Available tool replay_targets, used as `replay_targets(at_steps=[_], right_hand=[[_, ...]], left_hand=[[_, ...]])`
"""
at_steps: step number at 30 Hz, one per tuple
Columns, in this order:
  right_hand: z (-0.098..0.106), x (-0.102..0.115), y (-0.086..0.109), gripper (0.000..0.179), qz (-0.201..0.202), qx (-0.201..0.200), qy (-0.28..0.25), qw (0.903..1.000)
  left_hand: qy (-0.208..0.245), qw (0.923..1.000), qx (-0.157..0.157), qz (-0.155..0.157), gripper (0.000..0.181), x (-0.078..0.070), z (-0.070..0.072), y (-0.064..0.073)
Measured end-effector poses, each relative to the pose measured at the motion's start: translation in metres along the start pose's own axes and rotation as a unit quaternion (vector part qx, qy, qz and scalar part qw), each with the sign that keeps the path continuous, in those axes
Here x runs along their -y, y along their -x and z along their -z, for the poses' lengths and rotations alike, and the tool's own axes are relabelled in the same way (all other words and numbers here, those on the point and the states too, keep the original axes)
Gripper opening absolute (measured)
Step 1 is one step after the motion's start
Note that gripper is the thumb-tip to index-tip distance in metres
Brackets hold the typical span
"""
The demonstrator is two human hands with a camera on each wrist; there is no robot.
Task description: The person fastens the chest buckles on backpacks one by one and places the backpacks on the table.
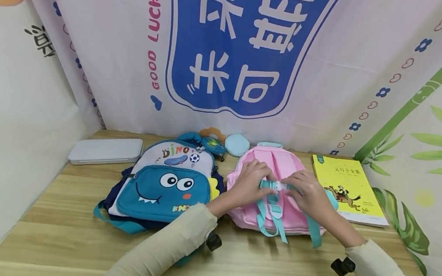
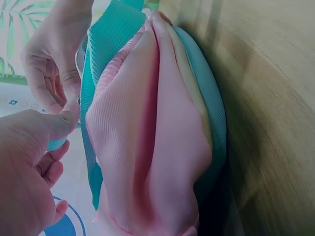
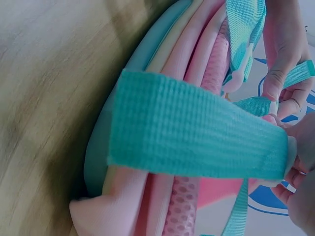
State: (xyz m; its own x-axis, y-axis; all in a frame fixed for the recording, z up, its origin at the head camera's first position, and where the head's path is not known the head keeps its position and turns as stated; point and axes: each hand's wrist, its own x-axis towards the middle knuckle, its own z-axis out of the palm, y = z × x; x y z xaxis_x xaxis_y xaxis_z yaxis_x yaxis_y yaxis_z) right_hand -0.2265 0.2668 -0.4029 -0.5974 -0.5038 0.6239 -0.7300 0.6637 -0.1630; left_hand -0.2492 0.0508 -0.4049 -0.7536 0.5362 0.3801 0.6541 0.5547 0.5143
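A pink backpack [image 1: 245,217] lies on the table with its shoulder straps facing up. Over its middle, both hands meet at a teal chest strap with a white buckle [image 1: 278,185]. My left hand [image 1: 249,183] pinches the strap's left side, thumb and fingers bent round the webbing. From the other side my right hand [image 1: 310,197] grips the strap close to the buckle. In the right wrist view a wide teal webbing strap [image 3: 197,125] crosses in front and partly hides the buckle. Below the hands, a white strap adjuster [image 1: 275,211] sits on hanging teal webbing.
To the left lies a blue dinosaur backpack [image 1: 168,195], with a pale pencil case [image 1: 105,150] beyond it. A yellow book [image 1: 348,188] lies right of the pink bag. Behind the bags are a round light-blue item [image 1: 237,144] and a printed curtain [image 1: 133,60].
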Motion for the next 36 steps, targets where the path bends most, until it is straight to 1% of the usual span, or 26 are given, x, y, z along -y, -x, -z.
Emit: replay_targets(at_steps=[6,12,17,21,24,29,36], right_hand=[[0.0,0.002,-0.002,0.037,0.003,0.001,-0.001,1.0],[0.003,0.001,-0.001,0.038,-0.007,0.014,0.0,0.9999],[0.006,0.0,0.002,0.038,-0.006,0.025,0.002,0.9997],[0.007,-0.003,0.007,0.037,-0.006,0.037,0.006,0.9993],[0.008,-0.005,0.011,0.035,-0.006,0.049,0.004,0.9988],[0.008,-0.005,0.016,0.033,-0.015,0.069,0.004,0.9975],[0.005,-0.006,0.022,0.03,-0.019,0.089,0.022,0.9956]], left_hand=[[-0.013,0.9999,0.001,0.005,0.027,0.0,-0.001,-0.002],[-0.018,0.9998,0.006,0.009,0.028,-0.001,0.0,-0.001],[-0.017,0.9992,0.027,0.025,0.025,-0.005,0.005,0.0],[-0.019,0.9987,0.041,0.025,0.022,-0.005,0.006,0.0],[-0.033,0.9982,0.045,0.021,0.021,-0.005,0.006,0.0],[-0.068,0.9957,0.061,0.018,0.02,-0.006,0.001,0.001],[-0.101,0.9917,0.076,0.021,0.019,-0.007,-0.007,0.002]])
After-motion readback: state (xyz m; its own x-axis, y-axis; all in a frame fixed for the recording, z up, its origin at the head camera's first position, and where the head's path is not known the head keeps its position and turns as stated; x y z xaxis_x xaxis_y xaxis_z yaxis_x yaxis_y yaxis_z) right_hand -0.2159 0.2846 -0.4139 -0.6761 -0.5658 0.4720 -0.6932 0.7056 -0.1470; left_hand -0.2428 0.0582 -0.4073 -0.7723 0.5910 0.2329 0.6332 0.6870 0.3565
